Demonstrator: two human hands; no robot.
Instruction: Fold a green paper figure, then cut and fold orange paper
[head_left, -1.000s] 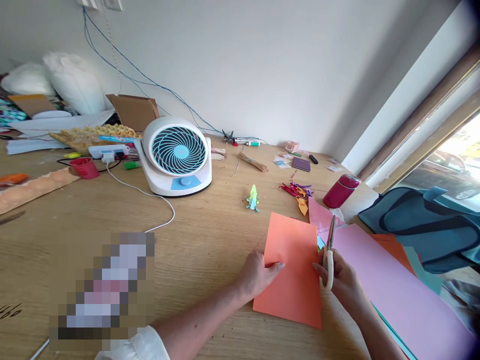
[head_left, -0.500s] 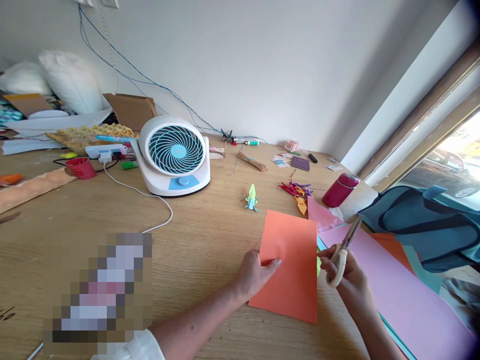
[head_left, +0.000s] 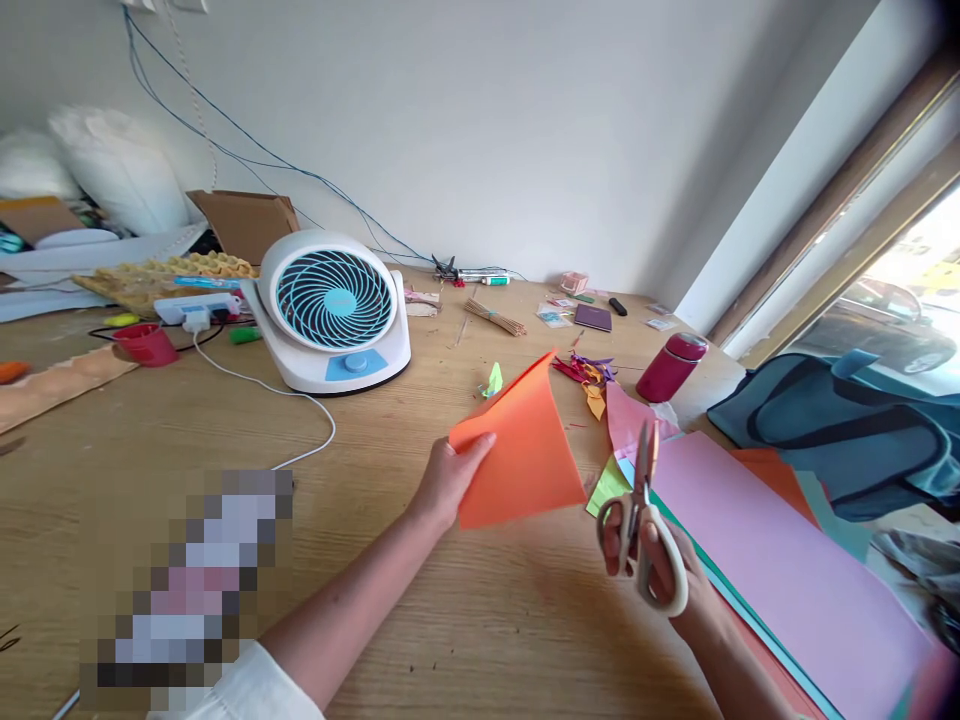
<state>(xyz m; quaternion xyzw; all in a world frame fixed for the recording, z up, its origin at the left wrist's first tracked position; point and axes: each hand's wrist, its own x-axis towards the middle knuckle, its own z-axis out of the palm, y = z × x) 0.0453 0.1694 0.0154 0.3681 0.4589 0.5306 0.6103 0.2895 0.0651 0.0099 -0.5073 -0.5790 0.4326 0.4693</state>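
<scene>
My left hand [head_left: 444, 478] grips an orange sheet of paper [head_left: 525, 455] by its left edge, the thumb lying on top. The sheet is lifted and tilted above the table, its upper left side bent over. To the right, my right hand [head_left: 652, 560] holds a pair of scissors [head_left: 643, 500] with pale handles, fingers in the loops and the blades pointing up and slightly parted. The blades are apart from the orange sheet. Behind the sheet stands a small yellow-green folded paper piece [head_left: 493, 380], partly hidden. A light green paper [head_left: 606, 487] lies between the sheet and the scissors.
Large coloured sheets, a pink one [head_left: 780, 560] on top, lie at the right beside a blue bag [head_left: 832, 430]. A dark red flask [head_left: 671, 368] stands behind them, near colourful paper scraps [head_left: 589, 372]. A white fan [head_left: 330, 310] with a cable [head_left: 300, 395] occupies the left.
My left hand has raised the orange sheet off the table, turned it and moved it left. The scissors in my right hand have swung upright, and their blades have parted.
</scene>
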